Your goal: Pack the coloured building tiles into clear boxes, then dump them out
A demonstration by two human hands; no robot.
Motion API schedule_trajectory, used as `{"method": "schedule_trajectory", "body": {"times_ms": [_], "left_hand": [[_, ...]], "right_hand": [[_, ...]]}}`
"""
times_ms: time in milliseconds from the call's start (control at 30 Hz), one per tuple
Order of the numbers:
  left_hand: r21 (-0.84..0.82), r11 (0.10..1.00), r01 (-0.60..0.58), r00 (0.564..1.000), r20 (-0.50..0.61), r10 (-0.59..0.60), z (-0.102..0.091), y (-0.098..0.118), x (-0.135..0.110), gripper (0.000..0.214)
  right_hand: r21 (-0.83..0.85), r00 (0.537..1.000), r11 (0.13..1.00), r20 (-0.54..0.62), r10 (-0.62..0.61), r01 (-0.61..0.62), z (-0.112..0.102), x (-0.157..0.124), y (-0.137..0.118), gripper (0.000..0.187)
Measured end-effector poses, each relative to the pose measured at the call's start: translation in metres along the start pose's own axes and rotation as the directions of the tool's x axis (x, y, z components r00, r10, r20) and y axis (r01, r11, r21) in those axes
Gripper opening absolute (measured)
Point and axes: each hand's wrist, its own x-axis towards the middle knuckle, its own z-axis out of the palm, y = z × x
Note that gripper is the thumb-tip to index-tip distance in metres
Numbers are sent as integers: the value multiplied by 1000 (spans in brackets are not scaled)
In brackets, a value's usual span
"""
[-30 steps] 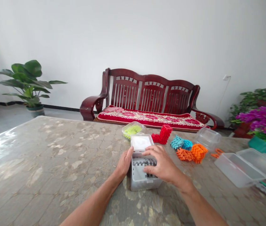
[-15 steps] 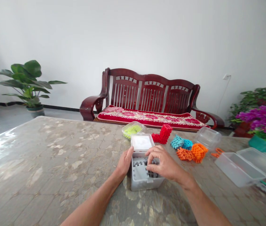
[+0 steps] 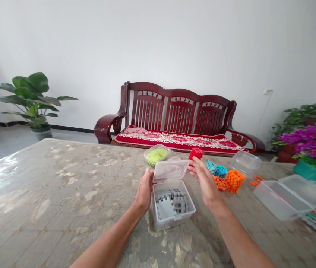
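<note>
Two bare hands flank one small square box of translucent plastic (image 3: pixel 171 223), which stands upright on the patterned grey-brown bench (image 3: pixel 63 208) with its hinged translucent lid (image 3: pixel 170 172) raised at the far side; flat grey interlocking pieces with toothed edges (image 3: pixel 166 209) lie inside the box, overlapping at uneven angles. The left hand (image 3: pixel 143 190) is beside the box's left wall, its fingertips at the lid's left edge near the hinge; the right hand (image 3: pixel 207 182) is to the right of the box, fingers extended at the lid's upper right corner; I cannot tell whether either hand grips the lid or merely touches it.

Beyond the box sits a clear tub of lime-green pieces (image 3: pixel 158 154); beyond it to the right are a bright red stack of interlocked pieces (image 3: pixel 196 152), a blue interlocked cluster (image 3: pixel 221 171) and an orange interlocked cluster (image 3: pixel 235 181).

As I judge it, a lid pressed down over the tilted grey pieces could catch on a toothed edge, if one stands proud of the rim; uneven pressure on the lid's corners could strain the thin hinge; the light box could slide if pushed from one side only; a wide sweep of the right hand could knock the red stack.
</note>
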Motion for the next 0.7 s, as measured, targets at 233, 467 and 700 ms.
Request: {"method": "schedule_trajectory", "body": {"times_ms": [233, 467, 700], "left_hand": [[210, 968, -138, 990, 46, 132, 4, 12, -5, 46], [130, 991, -30, 996, 90, 18, 1, 2, -4, 36], [46, 996, 75, 992, 99, -79, 1, 3, -4, 28]], "right_hand": [[-28, 978, 987, 143, -152, 158, -7, -14, -43, 47], [-413, 891, 842, 427, -158, 347, 8, -27, -52, 43], [-583, 856, 677, 498, -137, 448, 32, -42, -41, 40]]}}
